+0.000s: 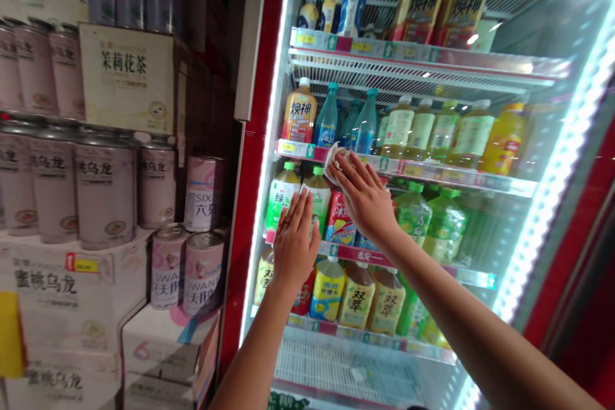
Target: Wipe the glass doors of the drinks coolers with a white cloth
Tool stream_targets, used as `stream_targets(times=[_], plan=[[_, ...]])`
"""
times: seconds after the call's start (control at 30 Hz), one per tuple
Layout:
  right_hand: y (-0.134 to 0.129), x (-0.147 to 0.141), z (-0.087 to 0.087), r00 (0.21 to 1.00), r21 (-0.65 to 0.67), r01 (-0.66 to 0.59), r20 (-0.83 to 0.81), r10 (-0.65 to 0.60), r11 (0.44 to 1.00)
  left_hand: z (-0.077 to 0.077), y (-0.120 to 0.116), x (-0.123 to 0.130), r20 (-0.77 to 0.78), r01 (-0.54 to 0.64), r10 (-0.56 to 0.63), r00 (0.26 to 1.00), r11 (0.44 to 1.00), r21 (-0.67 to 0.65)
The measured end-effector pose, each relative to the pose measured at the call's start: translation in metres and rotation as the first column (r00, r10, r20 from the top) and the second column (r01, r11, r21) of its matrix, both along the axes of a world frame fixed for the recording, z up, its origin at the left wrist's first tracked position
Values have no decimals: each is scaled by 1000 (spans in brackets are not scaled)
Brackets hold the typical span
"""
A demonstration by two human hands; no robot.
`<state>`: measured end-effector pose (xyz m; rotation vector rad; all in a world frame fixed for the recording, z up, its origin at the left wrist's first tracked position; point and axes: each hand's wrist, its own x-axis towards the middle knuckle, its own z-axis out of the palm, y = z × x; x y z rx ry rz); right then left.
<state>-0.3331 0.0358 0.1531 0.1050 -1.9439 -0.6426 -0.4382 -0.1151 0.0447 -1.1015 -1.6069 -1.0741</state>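
Note:
My right hand (360, 195) lies with its fingers stretched over a crumpled white cloth or tissue (331, 164), pressing it toward the glass front of a lit drinks fridge. The cloth shows past the fingertips; the rest is under the palm. Lower and to the left, my left hand (296, 240) is flat with fingers extended and thumb apart, at the same glass. A small white patch shows by its fingertips, and I cannot tell what it is. Behind the hands stand a green-capped bottle (282, 195) and a red drink carton or bottle (340, 216).
The fridge has several wire shelves of bottled drinks, such as an orange-labelled bottle (298, 116) and a yellow-labelled bottle (327, 289). A red frame (252, 160) borders it. At left, pink cans (106, 189) stand on stacked cardboard boxes (72, 307).

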Motion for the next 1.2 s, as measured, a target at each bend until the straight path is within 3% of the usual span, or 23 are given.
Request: stream_targets(times=[0.1, 0.23, 0.37, 0.5, 0.67, 0.83, 0.93, 1.1, 1.2], plan=[[-5, -2, -4, 998, 10, -15, 59, 15, 1000, 0, -2, -4, -4, -10, 10, 1000, 1000, 8], [-1, 16, -11, 990, 36, 1, 140, -6, 999, 0, -6, -6, -4, -23, 23, 1000, 1000, 6], [7, 26, -9, 997, 10, 37, 65, -37, 999, -1, -11, -4, -9, -23, 23, 1000, 1000, -1], [1, 7, 3, 1000, -33, 2, 3, -2, 999, -1, -14, -5, -22, -19, 19, 1000, 1000, -18], [-11, -14, 11, 996, -13, -47, 78, 47, 999, -3, -13, -13, 8, -36, 36, 999, 999, -29], [2, 6, 7, 983, 50, -60, 177, 50, 997, -7, -15, -24, 3, -2, 2, 1000, 998, -55], [9, 14, 7, 990, 49, -59, 130, 52, 997, -9, -17, -28, -9, -9, 8, 1000, 997, -76], [-4, -10, 13, 999, -21, -50, -14, 50, 999, -11, -19, -31, -30, -28, 25, 999, 996, -88], [-16, -29, 13, 997, -7, -77, 16, 77, 997, -12, -21, -33, -21, -32, 30, 999, 995, -93]])
